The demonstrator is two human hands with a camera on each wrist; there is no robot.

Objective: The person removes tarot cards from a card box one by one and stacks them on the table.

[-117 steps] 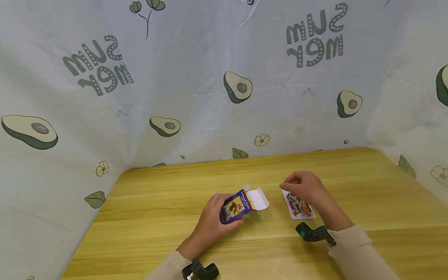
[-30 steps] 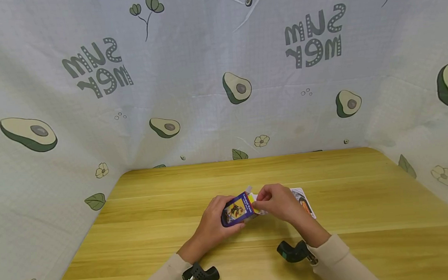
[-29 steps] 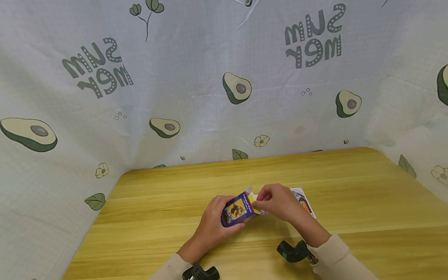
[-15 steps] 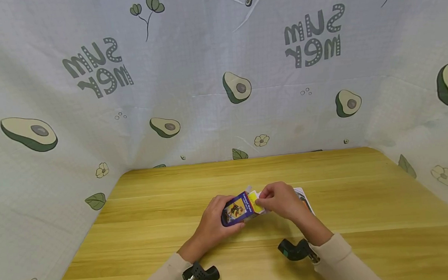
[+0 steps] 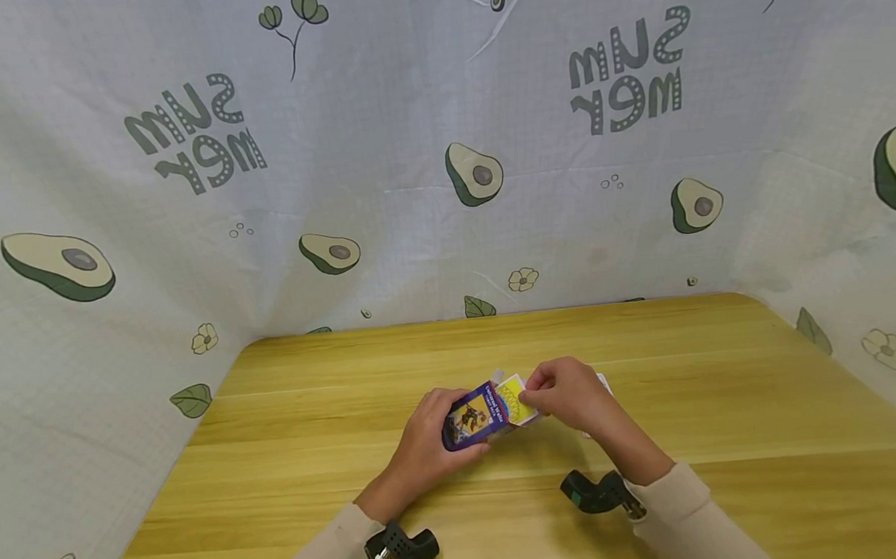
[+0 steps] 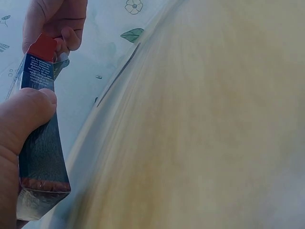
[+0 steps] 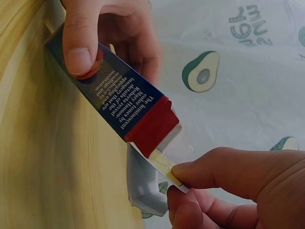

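Observation:
My left hand (image 5: 425,435) grips a dark blue tarot card box (image 5: 471,417), tilted, its end flap raised. A yellow card (image 5: 513,398) with a blue patch sticks partway out of the box's open end. My right hand (image 5: 573,395) pinches its outer edge between thumb and fingers. In the right wrist view, the yellow card (image 7: 163,164) emerges beside the red end of the box (image 7: 119,95) and a white flap (image 7: 143,183). Whether it is a single card or several is hard to tell. The left wrist view shows the left thumb pressing the box's narrow side (image 6: 40,143).
Picture cards (image 5: 604,381) lie on the wooden table (image 5: 347,367), mostly hidden behind my right hand and wrist. A white curtain (image 5: 382,149) printed with avocados hangs behind the table and along its sides.
My right hand went from above the picture cards on the table to the box opening. Over the last second it has drawn the yellow card further out, rightward. The left hand stays nearly still.

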